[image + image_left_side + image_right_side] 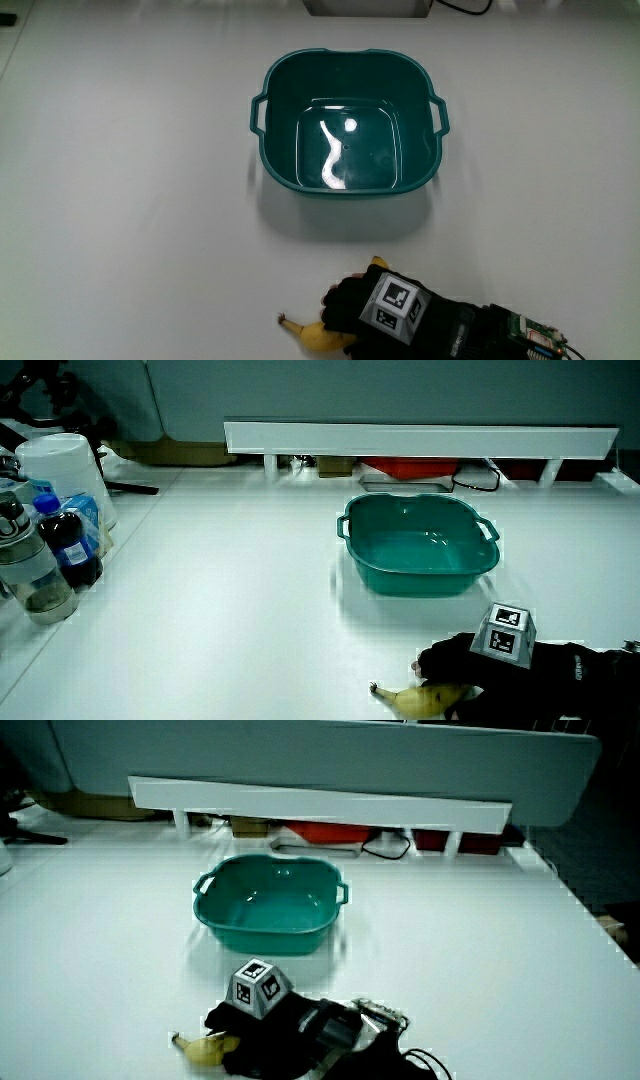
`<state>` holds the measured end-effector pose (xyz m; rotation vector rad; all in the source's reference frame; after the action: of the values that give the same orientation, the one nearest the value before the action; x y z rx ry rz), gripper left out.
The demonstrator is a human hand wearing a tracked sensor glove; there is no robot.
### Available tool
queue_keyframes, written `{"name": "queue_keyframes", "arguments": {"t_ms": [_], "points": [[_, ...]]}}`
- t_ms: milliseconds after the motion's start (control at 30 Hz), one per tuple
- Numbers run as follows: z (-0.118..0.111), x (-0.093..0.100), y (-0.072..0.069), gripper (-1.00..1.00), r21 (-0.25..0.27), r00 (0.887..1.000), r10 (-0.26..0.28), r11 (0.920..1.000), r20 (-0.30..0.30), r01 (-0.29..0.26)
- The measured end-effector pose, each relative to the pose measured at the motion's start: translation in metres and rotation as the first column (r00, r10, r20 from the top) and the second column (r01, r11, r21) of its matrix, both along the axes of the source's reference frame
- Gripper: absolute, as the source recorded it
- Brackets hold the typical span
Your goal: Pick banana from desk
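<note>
Yellow banana [318,335] under curled fingers [338,300] (grasped), nearer the person than basin [350,60]

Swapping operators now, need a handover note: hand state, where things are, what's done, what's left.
Hand: on the banana, fingers curled around it, at the table edge nearest the person.
Banana: lying on the table, stem end sticking out past the hand; not visibly lifted.
Teal tub: farther from the person than the banana, nothing inside.
Done: reach and grasp.
Left: lift the banana off the table.
</note>
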<state>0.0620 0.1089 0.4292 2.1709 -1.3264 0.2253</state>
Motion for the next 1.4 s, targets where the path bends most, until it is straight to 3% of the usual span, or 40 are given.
{"name": "queue_keyframes", "arguments": {"t_ms": [300, 500, 600, 767, 867, 1100, 1200, 1300, 1333, 1400], "points": [[0.002, 0.002, 0.004, 1.0, 0.037, 0.999, 0.018, 0.9991, 0.047, -0.019], [-0.002, 0.002, 0.005, 1.0, 0.039, 0.998, 0.01, 0.9991, 0.068, -0.013], [-0.001, 0.004, 0.006, 1.0, 0.01, 0.996, 0.019, 0.9998, 0.088, -0.02], [-0.019, 0.008, 0.002, 1.0, 0.031, 0.992, 0.025, 0.9991, 0.125, -0.029], [-0.035, 0.011, -0.008, 1.0, 0.059, 0.99, 0.011, 0.9981, 0.138, -0.019], [-0.063, 0.023, -0.034, 1.0, 0.14, 0.989, 0.045, 0.988, 0.138, -0.064], [-0.073, 0.028, -0.047, 1.0, 0.09, 0.978, 0.106, 0.9883, 0.181, -0.124], [-0.083, 0.034, -0.059, 1.0, 0.037, 0.961, 0.168, 0.9829, 0.221, -0.18], [-0.085, 0.035, -0.063, 1.0, 0.054, 0.961, 0.172, 0.9808, 0.219, -0.188], [-0.09, 0.038, -0.07, 1.0, 0.138, 0.962, 0.16, 0.9712, 0.223, -0.194]]}}
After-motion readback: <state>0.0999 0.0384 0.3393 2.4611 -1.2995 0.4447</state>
